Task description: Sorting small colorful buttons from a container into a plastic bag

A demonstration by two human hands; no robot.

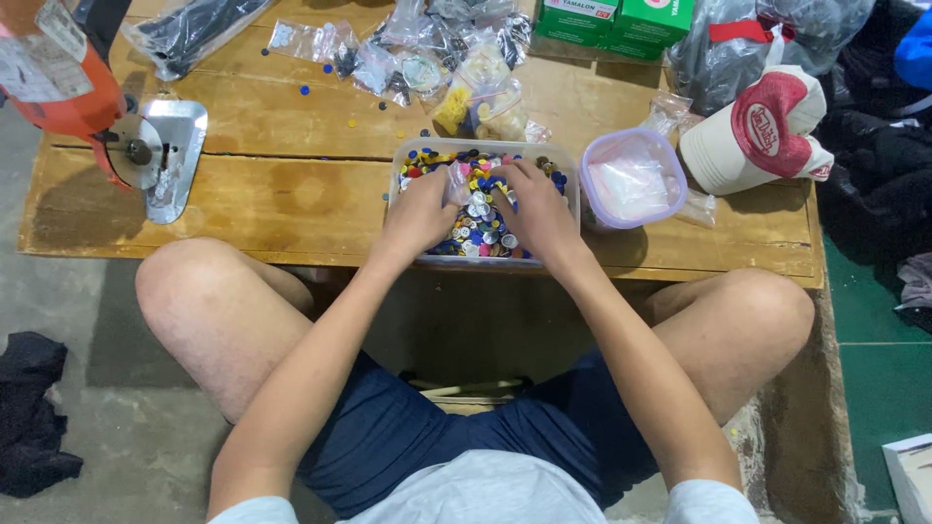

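Observation:
A clear plastic box (573, 175) full of several coloured buttons (478, 233) sits at the near edge of a low wooden table (282, 194). Both my hands are inside the box. My left hand (419, 212) and my right hand (532, 209) pinch a small clear plastic bag (460, 180) between them, just above the buttons. My bare knees rise on either side below the table edge.
A box lid with a purple rim (633, 179) lies right of the box. A white and red cap (762, 131) rests at the far right. Small clear bags (427, 58) and green cartons (616, 19) lie behind. An orange cutting machine (87, 97) stands on the left.

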